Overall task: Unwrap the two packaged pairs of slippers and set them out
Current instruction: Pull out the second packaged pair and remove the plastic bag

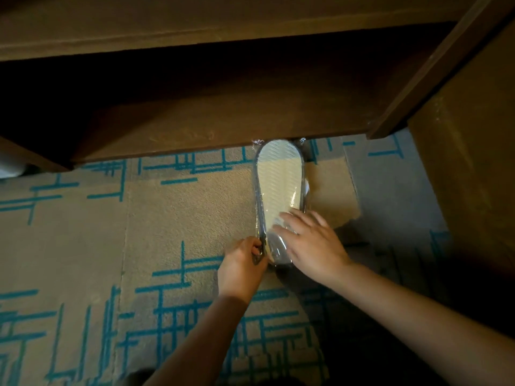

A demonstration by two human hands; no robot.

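Observation:
A packaged pair of slippers [278, 176] lies sole-up on the carpet in clear plastic wrap, its pale ribbed sole showing and its far end reaching the wooden furniture. My left hand [245, 263] pinches the dark edge of the package at its near left corner. My right hand [309, 240] rests flat on the near end of the package with fingers spread. Behind the far end, a bit of dark wrapped material [299, 142] peeks out; I cannot tell what it is.
Brown wooden furniture [195, 126] overhangs the floor at the top, with a dark recess under it. A wooden panel [468, 162] stands at the right. The beige carpet [167, 218] has teal line patterns. A pale object [11, 165] shows at the far left.

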